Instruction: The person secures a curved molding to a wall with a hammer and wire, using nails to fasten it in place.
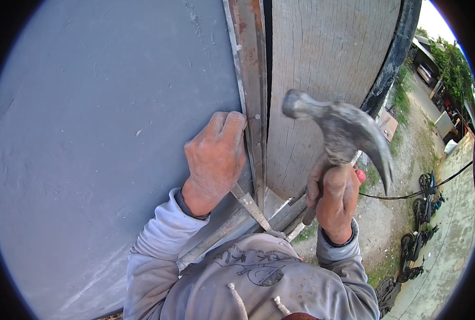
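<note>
My right hand (336, 197) is wrapped around the handle of a claw hammer (349, 128). The hammer's head is raised in front of the wooden panel (328, 48), its round face pointing left and its claw curving down to the right. My left hand (219, 157) is closed, knuckles up, against the grey wall (115, 106). Its fingertips meet the edge of a rusty metal strip (256, 85) that runs up between the wall and the panel. What those fingers hold, if anything, is hidden. A small round spot, perhaps a nail head, shows on the strip beside them.
Below my hands, metal bars (256, 210) cross close to my body. A dark edge piece (392, 64) borders the panel. Far down on the right are a gravel lane (379, 229), parked motorbikes (421, 240), a black cable (408, 196) and a pale wall (456, 229).
</note>
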